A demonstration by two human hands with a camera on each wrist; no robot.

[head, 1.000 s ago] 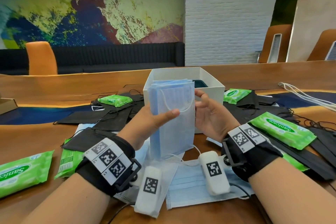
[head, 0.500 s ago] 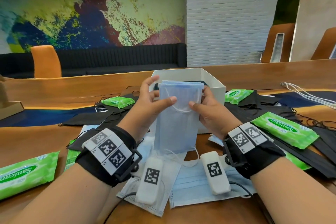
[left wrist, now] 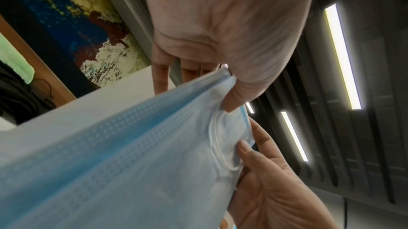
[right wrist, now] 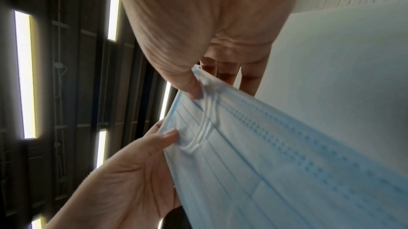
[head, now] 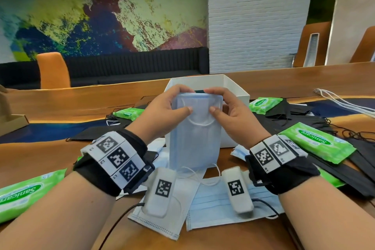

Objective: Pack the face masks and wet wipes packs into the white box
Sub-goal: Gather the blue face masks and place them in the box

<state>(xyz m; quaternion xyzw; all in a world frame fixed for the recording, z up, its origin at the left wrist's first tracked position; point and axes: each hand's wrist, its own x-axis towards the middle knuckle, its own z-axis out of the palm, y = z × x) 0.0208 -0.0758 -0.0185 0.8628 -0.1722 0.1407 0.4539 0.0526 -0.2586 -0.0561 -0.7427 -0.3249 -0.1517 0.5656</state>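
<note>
On the far left of the wooden desk a green plastic wet wipes pack lies flat at the near edge, and a second, smaller green wet wipes pack sits farther back among loose black face masks. Toward the middle, the left hand pinches the top left corner of an upright stack of pale blue pleated face masks, thumb on the near face and fingers curled over the top edge. The stack stands on end just in front of the open white cardboard box, its lower edge resting among more loose blue face masks that lie flat on the desk. The right hand mirrors the grip on the top right corner, thumb in front and fingers behind, as both wrist views confirm. Something dark shows inside the box past the fingertips, but what it is cannot be told. Farther right, another green wipes pack lies beside the box on black masks, and a large green wipes pack rests near the right wrist. Judging by this spread, packing looks to be at an early stage: the blue stack is squared up but not yet in the box, and several wipes packs and many masks remain outside.
</note>
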